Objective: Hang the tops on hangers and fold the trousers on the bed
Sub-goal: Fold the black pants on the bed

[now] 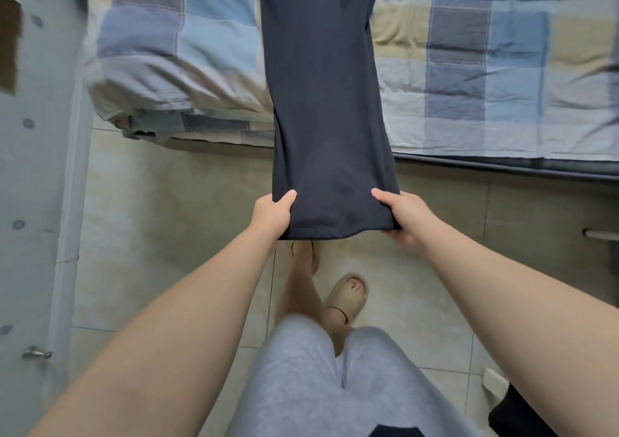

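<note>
Dark navy trousers (pixel 325 101) stretch from the bed (pixel 502 68) out over its front edge toward me, legs laid together as one long strip. My left hand (pixel 273 215) pinches the left corner of the hem, thumb on top. My right hand (pixel 402 217) grips the right corner of the hem, thumb on top and fingers underneath. The hem end hangs in the air above the floor. The waist end runs out of view at the top.
The bed carries a blue, grey and beige patchwork cover, bunched in a rolled heap (pixel 150 78) at the left. A pale door (pixel 30 202) with a metal handle stands on the left. Tiled floor (pixel 167 219) lies below, with my feet in beige slippers (pixel 348 294).
</note>
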`<state>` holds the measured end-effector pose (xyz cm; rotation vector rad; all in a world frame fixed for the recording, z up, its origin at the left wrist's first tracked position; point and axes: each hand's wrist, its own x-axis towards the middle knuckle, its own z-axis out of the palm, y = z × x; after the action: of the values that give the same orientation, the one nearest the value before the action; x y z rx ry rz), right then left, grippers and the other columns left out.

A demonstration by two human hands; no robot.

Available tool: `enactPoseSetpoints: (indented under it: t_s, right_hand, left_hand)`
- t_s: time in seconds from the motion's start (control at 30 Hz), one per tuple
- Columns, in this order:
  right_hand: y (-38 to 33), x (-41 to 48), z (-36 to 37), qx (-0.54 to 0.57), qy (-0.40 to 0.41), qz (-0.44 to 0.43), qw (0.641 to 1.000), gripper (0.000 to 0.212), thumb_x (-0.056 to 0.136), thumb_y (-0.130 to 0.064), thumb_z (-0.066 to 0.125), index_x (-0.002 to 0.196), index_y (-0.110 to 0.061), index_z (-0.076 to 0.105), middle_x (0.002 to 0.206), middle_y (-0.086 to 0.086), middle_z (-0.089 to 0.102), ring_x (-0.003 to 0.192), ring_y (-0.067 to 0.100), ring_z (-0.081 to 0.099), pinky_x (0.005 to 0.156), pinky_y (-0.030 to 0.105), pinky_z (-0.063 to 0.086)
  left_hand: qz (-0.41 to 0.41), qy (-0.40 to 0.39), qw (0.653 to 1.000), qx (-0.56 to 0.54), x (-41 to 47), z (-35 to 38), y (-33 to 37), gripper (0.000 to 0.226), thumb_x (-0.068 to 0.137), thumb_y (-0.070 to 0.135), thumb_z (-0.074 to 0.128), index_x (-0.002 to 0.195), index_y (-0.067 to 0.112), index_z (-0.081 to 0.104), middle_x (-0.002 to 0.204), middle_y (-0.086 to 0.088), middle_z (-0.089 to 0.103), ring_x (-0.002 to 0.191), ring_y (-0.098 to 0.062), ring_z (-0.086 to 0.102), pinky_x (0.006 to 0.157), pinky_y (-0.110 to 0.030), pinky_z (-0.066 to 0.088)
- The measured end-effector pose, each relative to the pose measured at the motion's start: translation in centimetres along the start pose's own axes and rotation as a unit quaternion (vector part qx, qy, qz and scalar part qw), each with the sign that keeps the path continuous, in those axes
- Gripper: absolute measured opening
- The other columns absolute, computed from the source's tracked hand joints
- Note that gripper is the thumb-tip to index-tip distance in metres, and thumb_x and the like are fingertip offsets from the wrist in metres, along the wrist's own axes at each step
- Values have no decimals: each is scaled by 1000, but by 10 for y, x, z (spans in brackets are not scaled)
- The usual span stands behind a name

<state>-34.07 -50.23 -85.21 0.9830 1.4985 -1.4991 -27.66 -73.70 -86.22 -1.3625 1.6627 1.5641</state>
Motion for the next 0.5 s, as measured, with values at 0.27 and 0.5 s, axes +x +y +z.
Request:
enactPoseSetpoints:
  t_s: [0.27, 0.5]
  right_hand:
    - [50, -104, -38, 29, 16, 29, 999, 19, 88, -21, 75, 105, -15, 68, 97, 3, 78, 88, 22, 72, 63, 30, 57]
    - [90, -189, -70, 63, 19, 72, 995, 22, 88, -20, 76, 106, -12, 66, 100, 7, 75, 87, 24, 70, 59, 30, 57]
  left_hand:
    - [-35, -8, 998, -51, -125, -3, -33, 27, 97, 39, 59, 122, 27, 60, 107, 8, 70, 97, -19, 68, 89, -39, 57]
    - [-129, 2, 990, -62, -221, -7, -68, 35, 98, 37, 61, 127, 18, 57, 108, -1, 70, 94, -24, 68, 67, -33, 56]
